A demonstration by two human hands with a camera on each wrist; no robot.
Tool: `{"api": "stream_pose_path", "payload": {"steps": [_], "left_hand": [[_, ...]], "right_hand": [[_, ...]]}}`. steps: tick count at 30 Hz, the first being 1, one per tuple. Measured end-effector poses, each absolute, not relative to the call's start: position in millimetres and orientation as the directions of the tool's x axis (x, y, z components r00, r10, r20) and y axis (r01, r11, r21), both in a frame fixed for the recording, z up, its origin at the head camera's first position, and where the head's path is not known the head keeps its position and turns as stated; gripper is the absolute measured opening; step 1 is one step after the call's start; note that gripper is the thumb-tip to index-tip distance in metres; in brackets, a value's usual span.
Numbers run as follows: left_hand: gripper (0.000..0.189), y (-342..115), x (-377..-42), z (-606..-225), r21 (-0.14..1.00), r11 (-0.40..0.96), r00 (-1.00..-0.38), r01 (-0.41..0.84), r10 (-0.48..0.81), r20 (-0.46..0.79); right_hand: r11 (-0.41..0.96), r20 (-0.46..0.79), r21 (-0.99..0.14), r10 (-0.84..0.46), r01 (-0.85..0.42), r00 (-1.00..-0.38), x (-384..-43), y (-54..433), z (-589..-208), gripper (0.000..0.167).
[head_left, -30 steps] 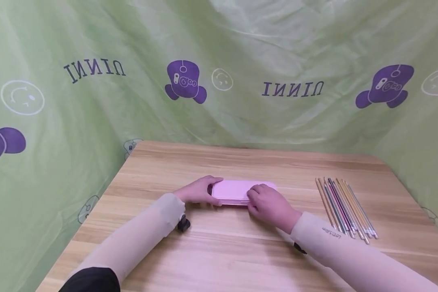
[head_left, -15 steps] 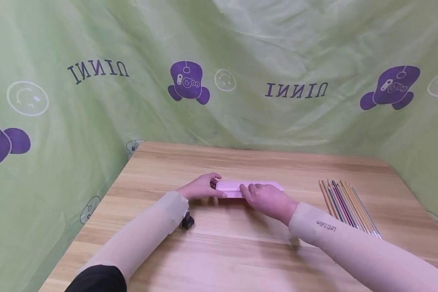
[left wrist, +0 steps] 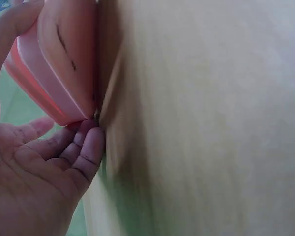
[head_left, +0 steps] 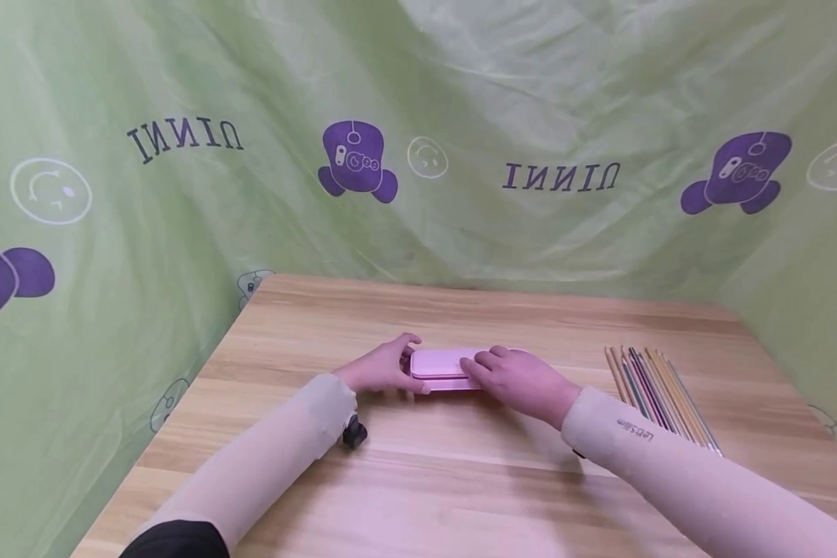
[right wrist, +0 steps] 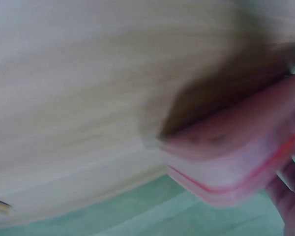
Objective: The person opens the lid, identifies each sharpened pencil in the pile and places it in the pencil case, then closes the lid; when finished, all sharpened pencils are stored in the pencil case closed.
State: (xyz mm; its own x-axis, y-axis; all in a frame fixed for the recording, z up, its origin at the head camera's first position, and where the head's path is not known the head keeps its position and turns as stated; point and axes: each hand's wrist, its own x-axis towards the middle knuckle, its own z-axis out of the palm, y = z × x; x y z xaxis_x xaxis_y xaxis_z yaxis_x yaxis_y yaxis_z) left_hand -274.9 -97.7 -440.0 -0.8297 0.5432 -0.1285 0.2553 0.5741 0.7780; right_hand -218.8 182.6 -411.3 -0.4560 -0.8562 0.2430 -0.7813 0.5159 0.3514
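Observation:
A pink pencil case lies lengthwise across the middle of the wooden table. Along its front, a dark line shows between the lid and the lower part. My left hand holds the left end, thumb at the front and fingers behind; in the left wrist view, curled fingers touch the corner of the case. My right hand grips the lid's front edge towards the right, covering much of that end. In the right wrist view the case is blurred, with a few fingers at its far side.
Several pencils lie side by side on the right of the table, partly behind my right sleeve. Behind the table and at its sides hangs a green printed curtain.
My right hand has shifted from the case's front right side onto the lid's front edge. The case tilted briefly, and a dark line now shows under the lid. My left hand stays at the left end.

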Motion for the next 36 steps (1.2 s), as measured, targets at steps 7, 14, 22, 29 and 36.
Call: {"api": "stream_pose_path", "payload": {"steps": [7, 14, 22, 29, 36], "left_hand": [[0.104, -101, -273, -441, 0.744, 0.588, -0.816, 0.318, 0.57, -0.102], [0.121, -99, -265, -445, 0.76, 0.572, -0.822, 0.308, 0.562, -0.091], [0.115, -90, -253, -452, 0.716, 0.589, -0.818, 0.373, 0.574, -0.046], [0.094, -90, -249, -444, 0.626, 0.644, -0.812, 0.439, 0.583, -0.03], [0.088, -89, -244, -440, 0.575, 0.675, -0.807, 0.462, 0.589, -0.042]], "right_hand": [[0.578, 0.359, 0.206, -0.795, -0.79, -0.489, -230, 189, -412, 0.04], [0.712, 0.476, 0.028, -0.627, -0.702, -0.617, -253, 189, -402, 0.029], [0.888, 0.236, -0.099, -0.417, -0.449, -0.878, -269, 190, -405, 0.043], [0.921, 0.012, -0.17, -0.355, -0.352, -0.935, -272, 184, -411, 0.06], [0.904, -0.001, -0.212, -0.38, -0.371, -0.925, -279, 186, -418, 0.058]]}}
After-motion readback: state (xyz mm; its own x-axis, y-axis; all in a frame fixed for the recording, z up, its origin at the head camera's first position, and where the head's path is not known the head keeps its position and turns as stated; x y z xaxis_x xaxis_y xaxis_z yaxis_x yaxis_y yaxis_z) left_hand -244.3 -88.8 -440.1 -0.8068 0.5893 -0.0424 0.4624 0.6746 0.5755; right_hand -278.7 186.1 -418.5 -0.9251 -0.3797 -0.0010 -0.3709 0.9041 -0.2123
